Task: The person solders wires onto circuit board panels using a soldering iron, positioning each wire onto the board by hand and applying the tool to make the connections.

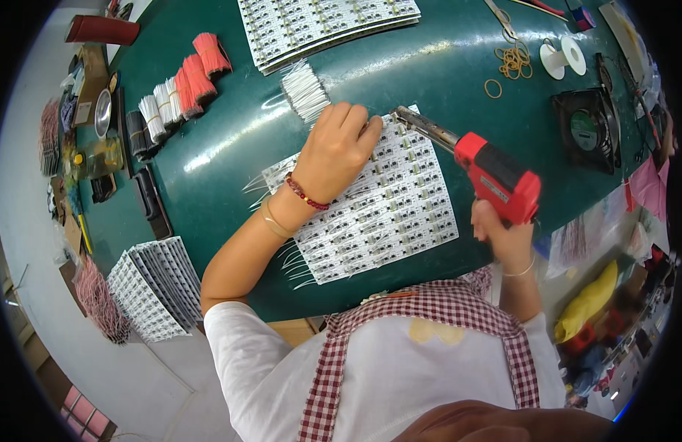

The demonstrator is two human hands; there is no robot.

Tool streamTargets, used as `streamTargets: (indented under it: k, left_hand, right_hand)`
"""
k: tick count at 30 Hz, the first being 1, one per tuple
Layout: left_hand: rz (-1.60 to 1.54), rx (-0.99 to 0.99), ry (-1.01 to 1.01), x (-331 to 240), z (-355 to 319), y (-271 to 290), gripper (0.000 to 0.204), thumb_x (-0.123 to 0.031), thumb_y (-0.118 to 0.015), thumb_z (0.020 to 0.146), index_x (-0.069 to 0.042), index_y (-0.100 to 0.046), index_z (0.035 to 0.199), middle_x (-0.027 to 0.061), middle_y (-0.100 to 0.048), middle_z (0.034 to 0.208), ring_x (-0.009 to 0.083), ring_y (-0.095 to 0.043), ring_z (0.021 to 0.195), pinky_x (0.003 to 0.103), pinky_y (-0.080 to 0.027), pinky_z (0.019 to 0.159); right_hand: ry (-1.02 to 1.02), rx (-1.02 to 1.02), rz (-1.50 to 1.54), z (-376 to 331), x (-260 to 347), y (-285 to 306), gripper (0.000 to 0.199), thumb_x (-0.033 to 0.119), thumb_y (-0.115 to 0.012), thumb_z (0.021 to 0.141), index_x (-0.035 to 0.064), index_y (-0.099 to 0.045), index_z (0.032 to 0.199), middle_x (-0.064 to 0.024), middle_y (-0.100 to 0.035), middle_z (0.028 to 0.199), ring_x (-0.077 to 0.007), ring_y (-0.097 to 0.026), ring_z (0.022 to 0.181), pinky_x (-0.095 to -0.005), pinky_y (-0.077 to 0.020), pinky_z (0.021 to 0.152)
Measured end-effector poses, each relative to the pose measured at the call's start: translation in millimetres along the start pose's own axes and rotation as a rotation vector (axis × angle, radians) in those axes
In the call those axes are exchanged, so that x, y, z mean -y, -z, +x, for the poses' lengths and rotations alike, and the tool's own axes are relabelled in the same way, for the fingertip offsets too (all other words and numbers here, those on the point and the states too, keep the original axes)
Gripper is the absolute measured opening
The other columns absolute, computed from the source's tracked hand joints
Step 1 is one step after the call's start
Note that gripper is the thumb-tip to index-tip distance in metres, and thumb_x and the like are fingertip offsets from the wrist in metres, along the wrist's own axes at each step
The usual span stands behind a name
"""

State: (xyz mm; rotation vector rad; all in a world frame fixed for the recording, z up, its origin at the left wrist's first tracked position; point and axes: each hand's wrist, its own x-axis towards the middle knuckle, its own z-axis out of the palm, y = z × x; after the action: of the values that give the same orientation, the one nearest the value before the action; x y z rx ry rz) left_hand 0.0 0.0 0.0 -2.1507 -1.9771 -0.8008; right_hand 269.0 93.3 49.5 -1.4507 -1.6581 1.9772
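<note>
A white panel of small circuit boards (pixel 400 206) lies on the green table (pixel 444 74) in front of me, with thin white wires sticking out along its left edge. My left hand (pixel 337 151) rests on the panel's upper left part, fingers curled and pressed down at its top edge. My right hand (pixel 503 232) grips the handle of a red soldering gun (pixel 495 177). The gun's metal tip (pixel 407 116) touches the panel's top edge, right by my left fingertips.
A loose bunch of white wires (pixel 305 90) lies above my left hand. Bundles of red, white and black wires (pixel 180 92) sit at the left. More board panels are stacked at top (pixel 326 26) and lower left (pixel 153 287). A small fan (pixel 588 129), solder spool (pixel 563 57) and rubber bands (pixel 512 62) stand at right.
</note>
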Motion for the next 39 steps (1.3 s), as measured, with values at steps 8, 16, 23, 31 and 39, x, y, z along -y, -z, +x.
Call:
streamTargets:
  k: [8,16,23,31,39]
  left_hand:
    - [-0.014,0.037,0.012,1.2,-0.1,4.4,0.023,0.001,-0.062,0.07,-0.001,-0.064,0.093,0.0078,-0.047,0.076,0.023,-0.05,0.073,0.033,-0.043,0.066]
    - [-0.023,0.049,0.026,1.4,0.6,3.6,0.023,0.001,-0.061,0.069,-0.002,-0.064,0.092,0.0081,-0.048,0.078,0.0239,-0.051,0.075,0.034,-0.044,0.068]
    - [-0.026,0.041,0.029,1.4,1.3,2.8,0.022,0.001,-0.061,0.069,-0.003,-0.064,0.091,0.0078,-0.048,0.079,0.0237,-0.051,0.076,0.033,-0.044,0.069]
    - [-0.046,0.032,0.04,3.2,-0.5,0.5,0.023,0.003,-0.061,0.068,-0.003,-0.065,0.091,0.008,-0.05,0.08,0.0237,-0.052,0.076,0.034,-0.044,0.069]
    - [-0.104,-0.01,0.055,5.8,-4.4,0.1,0.026,0.004,-0.062,0.067,-0.002,-0.065,0.092,0.0082,-0.053,0.081,0.0233,-0.053,0.075,0.034,-0.044,0.067]
  right_hand:
    - [0.385,-0.09,-0.291,3.9,-22.4,-4.1,0.028,0.008,-0.077,0.076,0.0008,-0.06,0.098,-0.0004,-0.061,0.073,-0.0067,-0.054,0.053,-0.0219,-0.0426,0.048]
    - [0.191,-0.082,0.032,-5.1,-3.2,-8.7,0.025,0.006,-0.075,0.077,0.0018,-0.061,0.098,-0.0005,-0.059,0.075,-0.0063,-0.053,0.053,-0.0215,-0.042,0.047]
    - [0.494,-0.086,-0.402,2.5,-13.3,-7.4,0.023,0.005,-0.073,0.078,0.0012,-0.061,0.098,-0.002,-0.06,0.074,-0.0078,-0.054,0.052,-0.0212,-0.0421,0.046]
    - [0.216,-0.103,0.098,-11.3,8.1,-10.1,0.02,0.004,-0.07,0.08,-0.0003,-0.059,0.096,-0.0038,-0.06,0.068,-0.0087,-0.055,0.05,-0.022,-0.0448,0.044]
    - [0.171,-0.073,0.067,-13.7,0.6,-11.4,0.022,0.004,-0.071,0.08,-0.0006,-0.057,0.097,-0.0032,-0.06,0.069,-0.0081,-0.055,0.051,-0.0219,-0.0449,0.044]
